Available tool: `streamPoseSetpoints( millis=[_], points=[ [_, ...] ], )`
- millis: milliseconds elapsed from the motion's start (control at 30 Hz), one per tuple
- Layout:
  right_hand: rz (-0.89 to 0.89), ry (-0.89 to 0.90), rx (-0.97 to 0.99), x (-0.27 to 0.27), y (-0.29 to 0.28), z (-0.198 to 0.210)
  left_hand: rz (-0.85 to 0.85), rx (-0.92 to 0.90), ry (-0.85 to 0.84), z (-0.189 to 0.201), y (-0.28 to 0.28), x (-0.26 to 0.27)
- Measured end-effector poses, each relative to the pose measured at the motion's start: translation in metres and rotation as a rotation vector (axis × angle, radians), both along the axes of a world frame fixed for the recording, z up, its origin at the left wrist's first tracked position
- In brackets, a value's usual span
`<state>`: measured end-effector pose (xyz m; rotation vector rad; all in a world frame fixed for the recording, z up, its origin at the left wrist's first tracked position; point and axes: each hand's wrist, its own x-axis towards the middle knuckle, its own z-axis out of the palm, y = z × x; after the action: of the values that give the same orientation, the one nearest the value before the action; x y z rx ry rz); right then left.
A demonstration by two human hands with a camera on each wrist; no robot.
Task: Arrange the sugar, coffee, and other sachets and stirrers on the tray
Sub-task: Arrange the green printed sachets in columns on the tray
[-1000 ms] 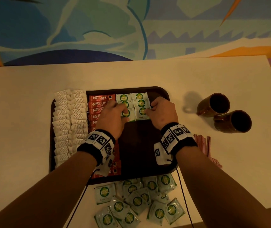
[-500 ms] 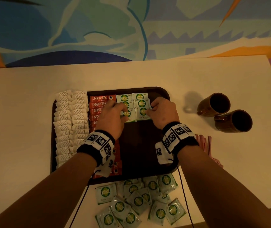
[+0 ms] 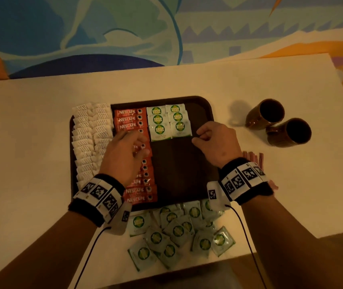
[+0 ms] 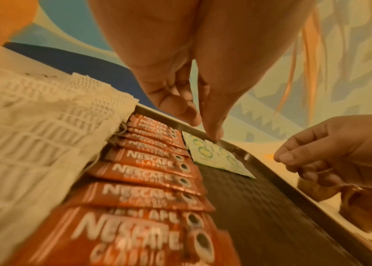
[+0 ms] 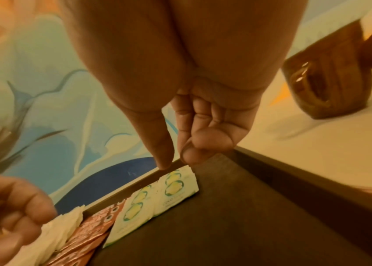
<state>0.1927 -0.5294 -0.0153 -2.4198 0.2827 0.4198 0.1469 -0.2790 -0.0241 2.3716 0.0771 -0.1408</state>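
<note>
A dark tray [image 3: 208, 105] holds two columns of white sugar sachets [image 3: 91, 138], a column of red Nescafe sticks [image 3: 127, 119] and two short columns of green Coco sachets [image 3: 167, 122] at its far end. My left hand [image 3: 139, 142] hovers over the Nescafe sticks [image 4: 148, 172], fingers loosely curled and holding nothing. My right hand [image 3: 199, 138] hangs just right of the green sachets [image 5: 173, 187], fingers curled in, thumb near the index, holding nothing. A loose pile of green sachets [image 3: 176, 232] lies on the table in front of the tray. Red stirrers [image 3: 253, 159] lie to the tray's right.
Two brown mugs [image 3: 265, 114] [image 3: 289, 132] stand on the table right of the tray. The tray's near right part [image 3: 176, 174] is bare. The table's near edge runs just below the loose sachets.
Both hands have let go of the green sachets and drawn back towards me. The left has slid over the Nescafe column, the right out towards the tray's right side.
</note>
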Motion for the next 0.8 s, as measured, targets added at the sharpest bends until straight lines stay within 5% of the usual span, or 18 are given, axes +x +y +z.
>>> streamPoseSetpoints(
  millis=[367, 800],
  points=[
    [0.021, 0.124, -0.043, -0.14, -0.03, 0.017, -0.325, -0.042, 0.187, 0.0, -0.013, -0.106],
    [-0.028, 0.208, -0.162, -0.265, -0.008, -0.019, -0.597, 0.277, 0.257, -0.02, -0.018, -0.172]
  ],
)
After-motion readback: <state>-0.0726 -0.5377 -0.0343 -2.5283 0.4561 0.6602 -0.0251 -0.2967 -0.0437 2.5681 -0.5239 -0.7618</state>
